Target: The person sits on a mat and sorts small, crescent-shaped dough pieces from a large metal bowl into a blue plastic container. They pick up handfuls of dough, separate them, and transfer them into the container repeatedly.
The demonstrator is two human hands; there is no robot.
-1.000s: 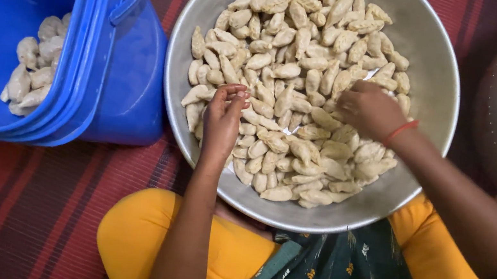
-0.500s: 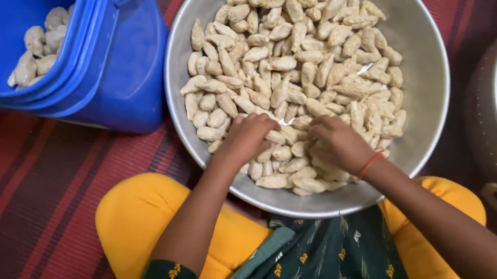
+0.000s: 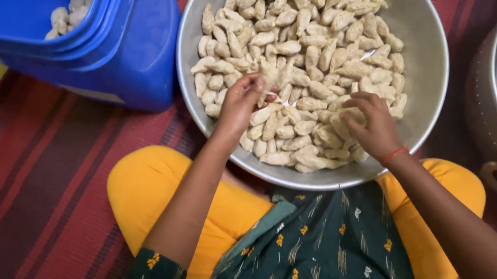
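Peanuts (image 3: 313, 51) in shells fill the steel basin (image 3: 428, 61) on the lap, left hand (image 3: 239, 101) pinching one peanut (image 3: 269, 71) above the pile's left side, right hand (image 3: 372, 124) resting loosely curled on the near pods.

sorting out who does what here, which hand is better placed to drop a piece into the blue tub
Probably the left hand: it is lifted over the metal bowl with a pale piece in its fingers, on the side nearest the blue tub. The right hand rests on the pile, farther away.
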